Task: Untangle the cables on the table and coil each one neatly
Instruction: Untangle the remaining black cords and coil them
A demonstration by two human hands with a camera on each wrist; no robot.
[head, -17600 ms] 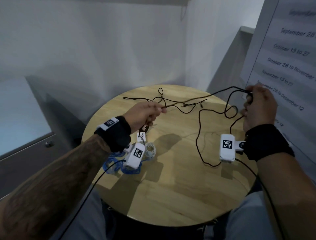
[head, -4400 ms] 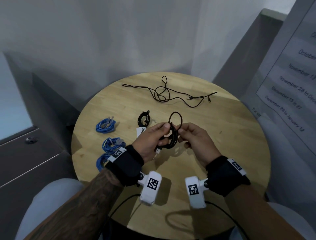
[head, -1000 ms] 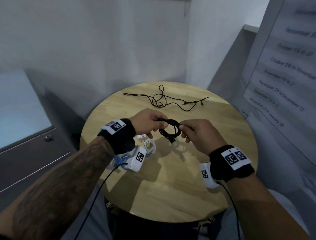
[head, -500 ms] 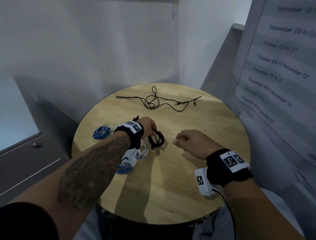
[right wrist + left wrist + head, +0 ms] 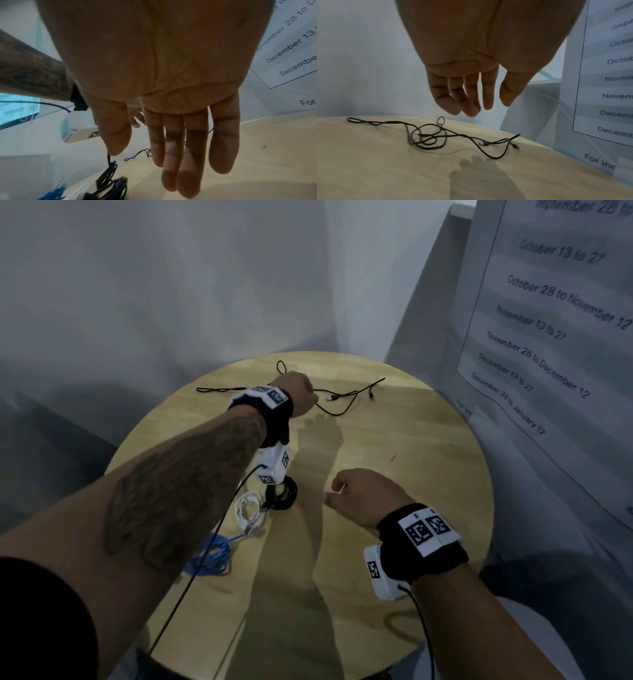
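Reaching our left hand [image 5: 471,56] toward the tangled black cable [image 5: 433,138] at the surface's [image 5: 394,508] far edge, fingers [image 5: 453,97] loosely spread and empty. Our right hand [image 5: 171,81] hangs open too. Next, we judge, comes pinching a plug end free.

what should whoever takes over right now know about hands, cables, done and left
Left hand: open, above the tangled black cable at the table's far edge, not touching.
Right hand: open, empty, over mid-table.
Done: black coil, white coil and blue coil lie at the left.
Left: untangle and coil the far cable.
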